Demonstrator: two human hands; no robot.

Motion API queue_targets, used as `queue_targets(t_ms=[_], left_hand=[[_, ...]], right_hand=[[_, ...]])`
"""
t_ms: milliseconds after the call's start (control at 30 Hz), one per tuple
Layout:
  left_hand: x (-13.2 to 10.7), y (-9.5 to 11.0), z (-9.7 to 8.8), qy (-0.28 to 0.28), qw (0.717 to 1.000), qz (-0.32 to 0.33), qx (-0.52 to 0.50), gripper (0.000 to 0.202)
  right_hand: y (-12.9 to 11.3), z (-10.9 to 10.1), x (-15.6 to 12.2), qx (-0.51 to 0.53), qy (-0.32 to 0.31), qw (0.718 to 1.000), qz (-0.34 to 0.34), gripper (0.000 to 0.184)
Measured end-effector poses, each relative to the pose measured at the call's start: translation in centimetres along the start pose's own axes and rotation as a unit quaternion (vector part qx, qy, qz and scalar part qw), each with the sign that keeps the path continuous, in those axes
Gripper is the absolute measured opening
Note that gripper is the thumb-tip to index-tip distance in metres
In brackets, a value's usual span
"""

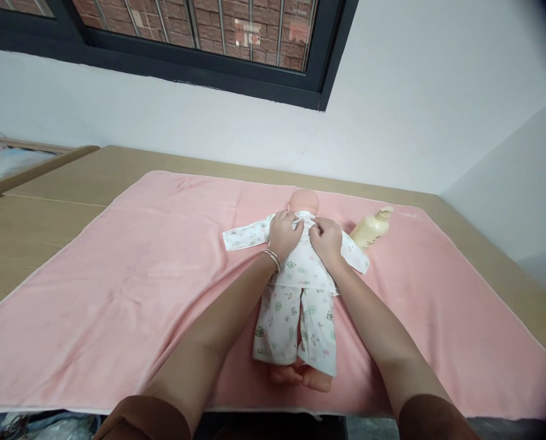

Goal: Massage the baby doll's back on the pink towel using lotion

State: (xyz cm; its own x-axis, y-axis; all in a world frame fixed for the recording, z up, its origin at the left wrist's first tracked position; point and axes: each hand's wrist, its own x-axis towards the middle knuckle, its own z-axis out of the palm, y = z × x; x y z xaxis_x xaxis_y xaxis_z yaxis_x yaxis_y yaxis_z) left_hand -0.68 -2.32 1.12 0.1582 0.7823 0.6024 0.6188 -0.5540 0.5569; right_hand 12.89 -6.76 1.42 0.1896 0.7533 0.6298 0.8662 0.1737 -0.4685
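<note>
A baby doll [304,200] lies stretched out on a pink blanket [135,275], its bald head away from me. It wears a white printed shirt [300,269] and matching trousers [279,324], with bare feet showing below. My left hand [284,234] is at the left of the shirt's collar, fingers curled on the cloth and thumb pointing inward. My right hand [326,239] pinches the shirt at the right of the collar. The fingertips are partly hidden. Both sleeves spread out sideways, and no face shows on the doll.
A pale yellow pump bottle [370,230] lies tilted beside the doll's right-hand sleeve. The blanket covers much of a wooden table [38,226] set against a white wall [392,116]. Above is a dark-framed window [199,58]. Bagged items [57,426] show below the front edge.
</note>
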Motion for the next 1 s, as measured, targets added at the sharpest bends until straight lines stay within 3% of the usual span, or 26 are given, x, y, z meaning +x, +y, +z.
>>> queue_targets(t_ms=[133,367,467,600,800,1000], left_hand=[[-0.2,0.2,-0.2,0.017,0.999,-0.028,0.019,0.012],[0.2,-0.1,0.1,-0.033,0.999,-0.041,0.012,0.023],[0.4,-0.4,0.3,-0.057,0.998,-0.031,0.008,0.027],[0.5,-0.4,0.1,-0.056,0.998,-0.016,-0.007,0.022],[0.2,0.1,-0.2,-0.008,0.999,-0.03,0.012,0.01],[0.0,0.0,0.1,0.003,0.998,-0.061,-0.001,0.017]], right_hand=[[-0.6,-0.3,-0.2,-0.001,0.02,0.999,0.032,0.033],[1.0,0.5,1.0,-0.019,-0.081,0.997,0.002,0.047],[1.5,0.7,1.1,-0.024,-0.097,0.995,-0.018,0.051],[1.6,0.7,0.9,-0.019,-0.08,0.996,-0.021,0.05],[0.8,0.3,0.2,0.005,-0.026,1.0,-0.012,0.043],[0.4,0.3,0.5,-0.008,-0.048,0.999,0.01,0.047]])
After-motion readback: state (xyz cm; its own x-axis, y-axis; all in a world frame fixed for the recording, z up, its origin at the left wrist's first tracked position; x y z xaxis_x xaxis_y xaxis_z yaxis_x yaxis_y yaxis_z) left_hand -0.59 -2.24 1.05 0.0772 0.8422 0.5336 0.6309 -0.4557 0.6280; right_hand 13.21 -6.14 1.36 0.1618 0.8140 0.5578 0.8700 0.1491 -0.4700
